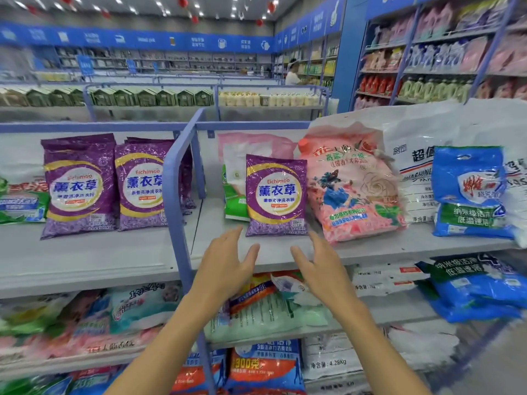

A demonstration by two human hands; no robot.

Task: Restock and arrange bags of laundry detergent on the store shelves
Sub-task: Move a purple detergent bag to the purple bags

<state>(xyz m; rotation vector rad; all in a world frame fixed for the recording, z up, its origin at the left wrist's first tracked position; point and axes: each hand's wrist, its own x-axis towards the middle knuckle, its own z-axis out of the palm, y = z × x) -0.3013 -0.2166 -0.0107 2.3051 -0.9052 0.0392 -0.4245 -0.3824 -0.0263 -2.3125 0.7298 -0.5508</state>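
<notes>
While your left hand [228,260] and right hand [316,263] hover, fingers apart, before the purple bag [276,195] near the front edge of the shelf [385,245] | likely soft, slippery | grip both sides.

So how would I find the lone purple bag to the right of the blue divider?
Find the top grey shelf and the blue divider rail splitting it. Just right of the rail, a purple detergent bag stands upright near the front edge. It is the only purple one on that side, flanked by a green-and-white bag and a bigger pink bag.
</notes>
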